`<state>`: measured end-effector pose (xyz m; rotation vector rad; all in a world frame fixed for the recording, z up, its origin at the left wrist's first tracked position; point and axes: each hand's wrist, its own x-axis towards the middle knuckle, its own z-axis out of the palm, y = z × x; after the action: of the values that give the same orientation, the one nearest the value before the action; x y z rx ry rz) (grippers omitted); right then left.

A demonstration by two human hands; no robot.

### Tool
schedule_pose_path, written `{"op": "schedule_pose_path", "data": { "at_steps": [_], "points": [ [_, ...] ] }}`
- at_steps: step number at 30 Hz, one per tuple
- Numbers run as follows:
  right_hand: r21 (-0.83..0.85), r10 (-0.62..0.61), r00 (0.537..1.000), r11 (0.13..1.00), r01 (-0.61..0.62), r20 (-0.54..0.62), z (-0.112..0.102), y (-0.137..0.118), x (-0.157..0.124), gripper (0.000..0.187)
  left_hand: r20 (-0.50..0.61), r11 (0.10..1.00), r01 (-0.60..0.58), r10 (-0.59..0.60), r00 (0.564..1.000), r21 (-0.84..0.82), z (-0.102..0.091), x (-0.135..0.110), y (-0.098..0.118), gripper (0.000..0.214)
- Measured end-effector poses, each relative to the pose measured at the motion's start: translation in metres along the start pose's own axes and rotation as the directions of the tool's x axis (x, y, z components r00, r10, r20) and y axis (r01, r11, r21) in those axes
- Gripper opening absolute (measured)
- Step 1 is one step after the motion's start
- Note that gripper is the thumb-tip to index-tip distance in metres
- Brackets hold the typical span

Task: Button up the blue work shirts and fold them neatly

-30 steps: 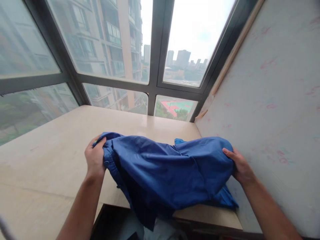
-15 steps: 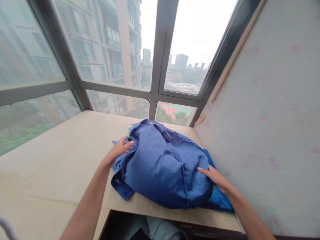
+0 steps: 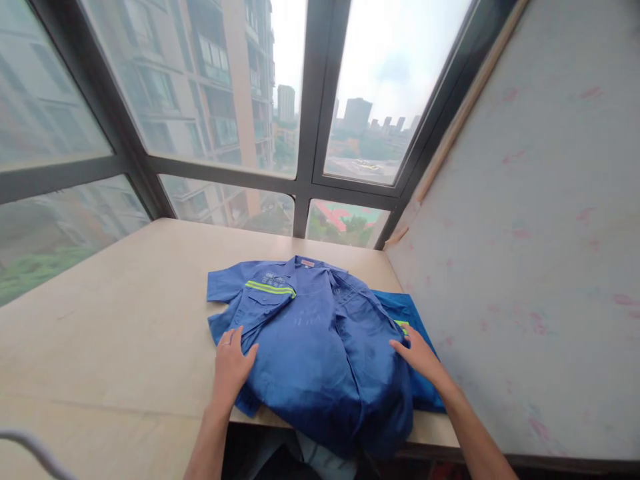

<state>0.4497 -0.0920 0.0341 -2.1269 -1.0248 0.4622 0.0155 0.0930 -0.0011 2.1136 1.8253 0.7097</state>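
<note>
A blue short-sleeved work shirt [image 3: 320, 340] with a yellow-green reflective stripe on its chest pocket lies spread on a pale wooden table [image 3: 125, 313]; its lower hem hangs over the near edge. My left hand [image 3: 231, 363] rests flat on the shirt's left side, fingers spread, a ring on one finger. My right hand [image 3: 419, 355] lies flat on the shirt's right side, fingers stretched out. A second, brighter blue garment [image 3: 407, 313] shows under the shirt's right edge.
Large dark-framed windows [image 3: 305, 133] stand behind the table. A pale wall [image 3: 540, 233] with faint pink marks closes the right side. A thin grey curved object [image 3: 35, 450] shows at the bottom left corner.
The bunched shirt, held up by both hands a second ago, now lies spread out on the table. Both hands have let go and lie flat on it.
</note>
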Motion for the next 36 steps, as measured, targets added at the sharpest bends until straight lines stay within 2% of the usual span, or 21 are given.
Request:
{"op": "schedule_pose_path", "data": {
  "at_steps": [3,7,10,12,14,16,17,19,21,22,23,24,25,26,27,28,29,30,32,34,36],
  "points": [
    [-0.244,0.0,1.0,0.97,0.004,0.014,0.014,-0.001,0.013,0.059,-0.019,0.984,0.084,-0.082,0.996,0.157,-0.007,-0.011,-0.006,0.059],
    [-0.506,0.071,0.994,0.863,-0.019,0.083,0.025,-0.002,0.027,0.061,0.043,0.944,0.212,-0.23,0.972,0.251,-0.023,-0.012,-0.009,0.054],
    [-0.596,0.133,0.986,0.802,-0.047,0.101,0.025,-0.003,0.033,0.054,0.168,0.957,0.262,-0.281,0.945,0.127,-0.032,-0.004,-0.012,0.044],
    [-0.572,0.132,0.983,0.819,-0.034,0.13,0.02,-0.005,0.038,0.043,0.194,0.954,0.297,-0.283,0.939,-0.046,-0.038,0.004,-0.014,0.037],
    [-0.422,0.155,0.971,0.904,-0.064,0.183,0.011,-0.012,0.043,0.034,0.154,0.893,0.33,-0.296,0.943,-0.305,-0.046,0.015,-0.012,0.033],
    [-0.102,0.2,0.949,0.978,-0.179,0.243,-0.001,-0.027,0.049,0.038,0.102,0.708,0.342,-0.359,0.928,-0.618,-0.057,0.029,-0.004,0.035],
    [0.099,0.209,0.942,0.965,-0.242,0.263,-0.006,-0.038,0.052,0.045,0.081,0.573,0.336,-0.424,0.902,-0.748,-0.064,0.036,0.002,0.037],
    [0.471,0.185,0.957,0.839,-0.272,0.224,-0.011,-0.065,0.056,0.054,0.024,0.336,0.261,-0.573,0.819,-0.905,-0.078,0.052,0.021,0.038],
    [0.665,0.16,0.986,0.732,-0.149,0.045,-0.006,-0.096,0.057,0.053,-0.037,0.237,0.152,-0.643,0.765,-0.96,-0.088,0.062,0.047,0.036],
    [0.703,0.158,0.985,0.708,-0.063,-0.07,0.002,-0.111,0.055,0.052,-0.038,0.238,0.139,-0.617,0.786,-0.961,-0.092,0.065,0.062,0.038],
    [0.707,0.126,0.982,0.707,0.011,-0.141,0.012,-0.124,0.053,0.05,-0.005,0.268,0.16,-0.525,0.851,-0.95,-0.093,0.065,0.076,0.043],
    [0.685,0.062,0.989,0.727,0.046,-0.131,0.023,-0.134,0.05,0.051,0.088,0.319,0.217,-0.373,0.924,-0.923,-0.093,0.063,0.09,0.047],
    [0.645,-0.034,0.999,0.764,0.016,0.015,0.036,-0.142,0.045,0.058,0.229,0.393,0.281,-0.176,0.957,-0.875,-0.091,0.058,0.102,0.052],
    [0.596,-0.108,0.976,0.802,-0.027,0.189,0.048,-0.146,0.041,0.068,0.381,0.465,0.34,-0.005,0.924,-0.817,-0.087,0.053,0.11,0.057],
    [0.552,-0.152,0.938,0.833,-0.048,0.311,0.059,-0.146,0.036,0.075,0.463,0.515,0.358,0.088,0.882,-0.779,-0.083,0.046,0.114,0.061],
    [0.513,-0.176,0.905,0.856,-0.054,0.388,0.068,-0.143,0.032,0.08,0.496,0.548,0.36,0.117,0.86,-0.755,-0.078,0.038,0.113,0.063],
    [0.488,-0.183,0.895,0.872,-0.043,0.406,0.073,-0.136,0.028,0.082,0.482,0.566,0.355,0.088,0.872,-0.744,-0.072,0.031,0.106,0.064],
    [0.472,-0.182,0.909,0.882,-0.018,0.375,0.076,-0.126,0.025,0.08,0.437,0.579,0.342,0.027,0.899,-0.74,-0.066,0.023,0.095,0.064],
    [0.433,-0.16,0.955,0.901,0.038,0.248,0.074,-0.101,0.021,0.074,0.311,0.61,0.336,-0.151,0.938,-0.718,-0.055,0.007,0.062,0.058],
    [0.374,-0.111,0.984,0.926,0.051,0.141,0.067,-0.071,0.017,0.07,0.128,0.66,0.328,-0.334,0.934,-0.676,-0.044,-0.009,0.024,0.048],
    [0.345,-0.042,0.993,0.938,0.002,0.107,0.058,-0.045,0.009,0.067,0.041,0.697,0.363,-0.433,0.901,-0.619,-0.033,-0.025,-0.008,0.038]
  ]
}}
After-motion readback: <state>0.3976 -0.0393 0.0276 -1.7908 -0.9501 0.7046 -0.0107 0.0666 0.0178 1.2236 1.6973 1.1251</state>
